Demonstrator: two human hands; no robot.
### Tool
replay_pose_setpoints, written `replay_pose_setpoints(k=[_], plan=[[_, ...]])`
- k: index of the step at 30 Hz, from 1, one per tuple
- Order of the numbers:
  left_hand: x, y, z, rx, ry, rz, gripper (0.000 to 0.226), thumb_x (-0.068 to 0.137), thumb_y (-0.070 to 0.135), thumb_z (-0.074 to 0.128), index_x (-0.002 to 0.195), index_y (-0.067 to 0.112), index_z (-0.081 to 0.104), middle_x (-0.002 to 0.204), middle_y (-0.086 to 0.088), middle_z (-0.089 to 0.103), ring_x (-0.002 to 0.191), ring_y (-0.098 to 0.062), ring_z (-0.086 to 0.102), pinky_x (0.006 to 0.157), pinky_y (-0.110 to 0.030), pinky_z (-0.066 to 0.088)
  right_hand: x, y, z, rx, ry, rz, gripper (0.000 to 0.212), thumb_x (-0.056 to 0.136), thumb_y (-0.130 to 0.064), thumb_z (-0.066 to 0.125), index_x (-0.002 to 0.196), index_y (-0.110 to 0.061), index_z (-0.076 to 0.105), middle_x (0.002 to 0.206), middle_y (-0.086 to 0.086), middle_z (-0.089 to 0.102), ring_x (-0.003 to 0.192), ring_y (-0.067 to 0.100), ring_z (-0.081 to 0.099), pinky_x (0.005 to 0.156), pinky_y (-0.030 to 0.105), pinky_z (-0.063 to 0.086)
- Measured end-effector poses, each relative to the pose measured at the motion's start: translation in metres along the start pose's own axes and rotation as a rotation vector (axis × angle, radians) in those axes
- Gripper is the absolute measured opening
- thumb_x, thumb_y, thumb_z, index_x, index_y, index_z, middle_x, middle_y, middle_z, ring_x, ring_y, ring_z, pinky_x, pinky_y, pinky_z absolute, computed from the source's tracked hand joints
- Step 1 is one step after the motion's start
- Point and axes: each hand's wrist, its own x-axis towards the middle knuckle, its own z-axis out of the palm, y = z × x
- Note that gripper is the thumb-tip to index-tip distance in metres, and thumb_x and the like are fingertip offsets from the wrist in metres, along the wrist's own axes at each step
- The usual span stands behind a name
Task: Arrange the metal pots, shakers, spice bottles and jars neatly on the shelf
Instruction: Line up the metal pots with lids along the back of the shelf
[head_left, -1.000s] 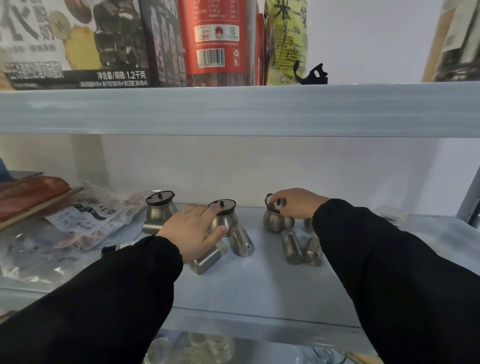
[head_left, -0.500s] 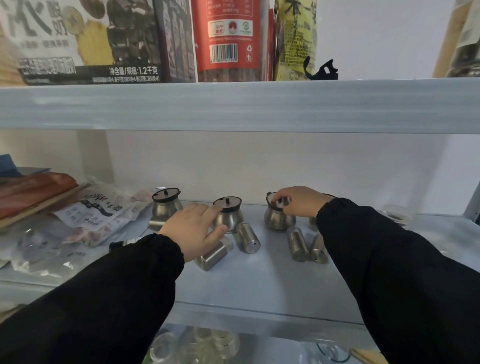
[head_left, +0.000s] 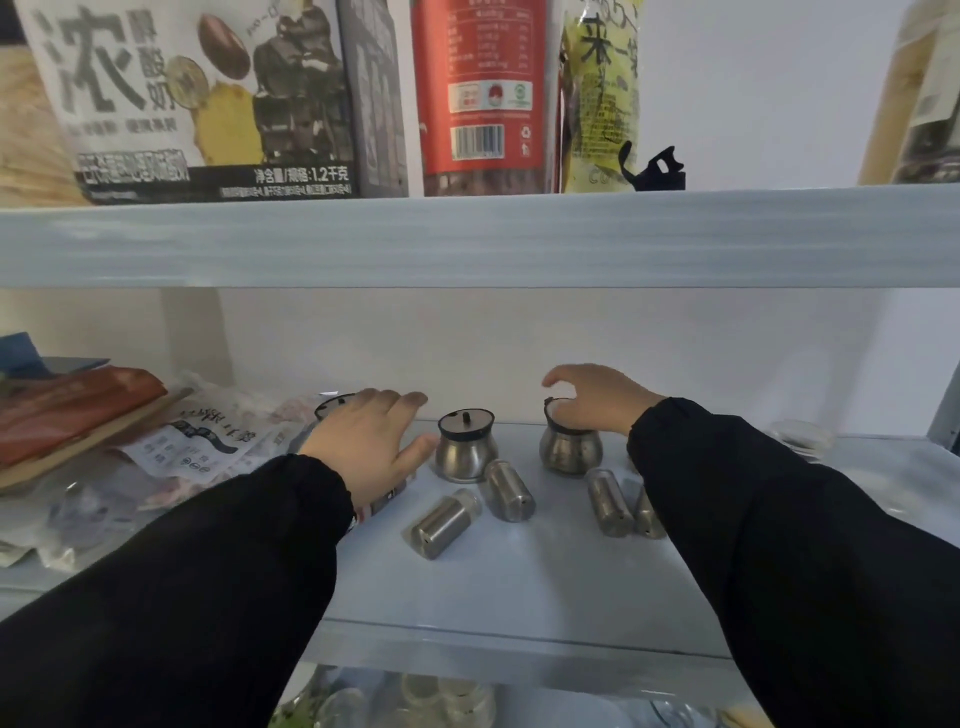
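Slid left since a second ago, away from the middle pot (head_left: 465, 452) and over the left pot (head_left: 332, 404): left hand (head_left: 369, 447), grip open, fingers straight and spread. Right hand (head_left: 597, 400) curled on the lid of the right pot (head_left: 569, 452), far back on the shelf (head_left: 519, 597); cannot tell whether clamped. Best to line the pots along the back first, then stand each toppled shaker (head_left: 441, 522) upright, clear of its neighbours.

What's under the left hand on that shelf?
A pot's dark lid rim peeks out behind the left hand, and what looks like a lying shaker's end shows below the palm. The rest of both is covered.
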Motion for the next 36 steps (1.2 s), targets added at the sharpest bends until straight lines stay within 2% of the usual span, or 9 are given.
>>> replay_pose_setpoints(k=[3,7,10,13,20,22,24,30,36], plan=[[0.005,-0.018,-0.012,0.055,0.035,-0.011,0.073,0.086,0.067,0.017,0.142,0.024,0.039,0.128,-0.003,0.058,0.122,-0.026,0.048,0.096,-0.041,0.043,0.014,-0.037,0.007,0.049,0.085,-0.083,0.057,0.090,-0.036,0.057,0.145,-0.028,0.042,0.150,0.000,0.044,0.134,0.021,0.043,0.103,0.031,0.036],[-0.002,-0.040,-0.017,0.062,0.031,-0.007,0.074,0.086,0.066,0.018,0.142,0.023,0.041,0.127,-0.003,0.059,0.121,-0.027,0.049,0.094,-0.041,0.044,0.029,-0.084,0.039,0.012,-0.053,-0.084,0.062,0.090,-0.051,0.055,0.146,-0.028,0.041,0.148,0.004,0.046,0.131,0.026,0.046,0.102,0.036,0.040],[-0.014,-0.058,-0.013,0.020,0.012,-0.010,0.073,0.086,0.065,0.018,0.141,0.024,0.042,0.130,-0.003,0.058,0.123,-0.026,0.047,0.098,-0.042,0.043,0.038,-0.100,0.061,-0.088,-0.116,-0.072,0.039,0.092,-0.049,0.051,0.112,-0.019,0.063,0.112,0.005,0.066,0.104,0.031,0.059,0.077,0.034,0.044],[-0.024,-0.077,-0.008,-0.015,-0.001,0.008,0.071,0.087,0.066,0.019,0.141,0.026,0.043,0.133,-0.002,0.058,0.125,-0.025,0.046,0.103,-0.041,0.040,0.041,-0.106,0.069,-0.114,-0.092,-0.049,0.028,0.093,-0.043,0.051,0.089,-0.018,0.062,0.084,0.003,0.061,0.085,0.027,0.059,0.063,0.033,0.037],[-0.038,-0.101,0.001,-0.036,-0.048,0.060,0.073,0.088,0.067,0.015,0.148,0.028,0.034,0.138,-0.001,0.054,0.130,-0.025,0.043,0.108,-0.040,0.036,0.034,-0.110,0.058,-0.251,-0.101,0.073,0.040,0.093,-0.015,0.046,0.128,-0.025,0.063,0.132,0.006,0.060,0.116,0.030,0.056,0.094,0.034,0.046],[-0.039,-0.104,0.003,-0.034,-0.053,0.067,0.074,0.088,0.068,0.014,0.148,0.028,0.033,0.134,-0.003,0.056,0.129,-0.027,0.044,0.107,-0.042,0.038,0.034,-0.108,0.057,-0.186,-0.125,0.091,0.048,0.091,-0.004,0.045,0.130,-0.027,0.061,0.138,0.005,0.055,0.121,0.028,0.053,0.089,0.029,0.041],[-0.040,-0.105,0.004,-0.038,-0.048,0.070,0.075,0.088,0.068,0.014,0.148,0.028,0.033,0.134,-0.002,0.056,0.127,-0.026,0.045,0.105,-0.042,0.039,0.033,-0.107,0.057,-0.131,-0.110,0.078,0.045,0.091,-0.003,0.045,0.126,-0.025,0.062,0.134,0.006,0.056,0.117,0.026,0.053,0.083,0.028,0.038],[-0.036,-0.105,-0.001,-0.079,-0.036,0.060,0.076,0.086,0.068,0.016,0.146,0.028,0.038,0.136,-0.001,0.056,0.129,-0.025,0.043,0.107,-0.040,0.037,0.037,-0.106,0.072,-0.126,-0.029,0.131,0.030,0.087,-0.053,0.051,0.105,-0.030,0.059,0.113,0.007,0.046,0.089,0.026,0.055,0.071,0.033,0.043],[-0.031,-0.099,0.003,-0.025,-0.034,0.073,0.069,0.087,0.066,0.020,0.142,0.028,0.039,0.138,0.000,0.054,0.130,-0.024,0.043,0.106,-0.044,0.039,0.041,-0.104,0.063,-0.147,-0.101,0.086,0.034,0.091,-0.020,0.051,0.121,-0.029,0.062,0.119,0.007,0.058,0.092,0.024,0.057,0.073,0.029,0.043]])
